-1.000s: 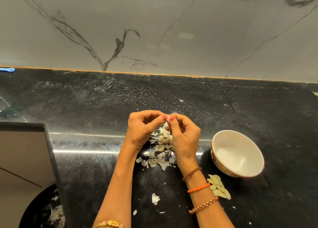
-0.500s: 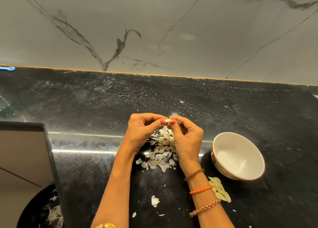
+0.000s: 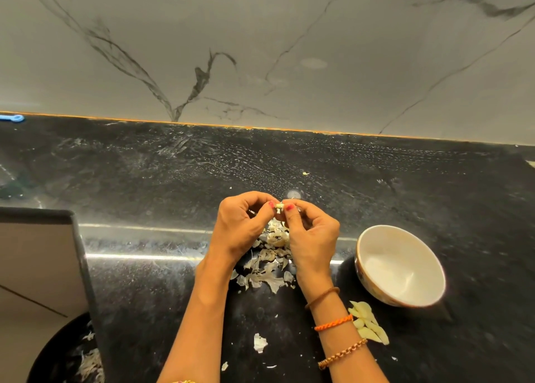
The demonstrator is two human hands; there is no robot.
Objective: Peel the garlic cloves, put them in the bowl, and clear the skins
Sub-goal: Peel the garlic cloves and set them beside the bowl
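Note:
My left hand (image 3: 243,226) and my right hand (image 3: 312,238) meet above the black counter and pinch one small garlic clove (image 3: 279,206) between thumbs and fingertips. Under them lies a heap of pale garlic skins (image 3: 267,264). A white bowl (image 3: 401,267) stands to the right with nothing visible inside. Several peeled cloves (image 3: 369,323) lie on the counter in front of the bowl, beside my right wrist.
Loose skin scraps (image 3: 259,342) lie nearer me on the counter (image 3: 289,165). A round black bin (image 3: 72,356) with skins in it sits low at the left, beside a cabinet edge (image 3: 84,267). A marble wall (image 3: 260,49) closes the back. A blue object (image 3: 13,118) lies far left.
Both hands stay pinching the clove and shift only slightly; the view has tilted a little. Bowl, skins and peeled cloves lie unchanged.

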